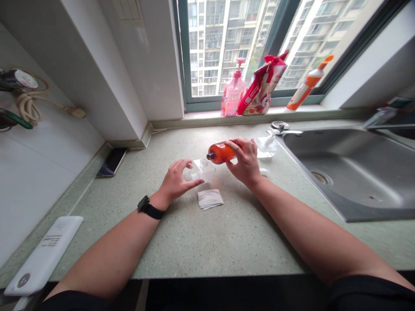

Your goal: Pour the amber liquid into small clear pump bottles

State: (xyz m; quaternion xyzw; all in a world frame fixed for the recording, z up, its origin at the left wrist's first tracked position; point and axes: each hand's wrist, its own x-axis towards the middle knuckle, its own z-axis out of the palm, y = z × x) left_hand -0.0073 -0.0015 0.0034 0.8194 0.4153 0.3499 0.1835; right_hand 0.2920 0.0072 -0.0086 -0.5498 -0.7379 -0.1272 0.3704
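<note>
My right hand is wrapped round a bottle of orange-red liquid, tipped on its side with its uncapped mouth pointing left. Close beside that mouth is the neck of a clear, squarish bottle on the counter. My left hand curves round the clear bottle's left side, thumb in front and fingers behind. Whether liquid is flowing I cannot tell. A folded white tissue lies just in front of the clear bottle. Behind my right hand stands a clear container with a white pump top, partly hidden.
A steel sink with a faucet is at the right. On the windowsill stand a pink pump bottle, a red bag and an orange-white bottle. A phone and a white power strip-like device lie left.
</note>
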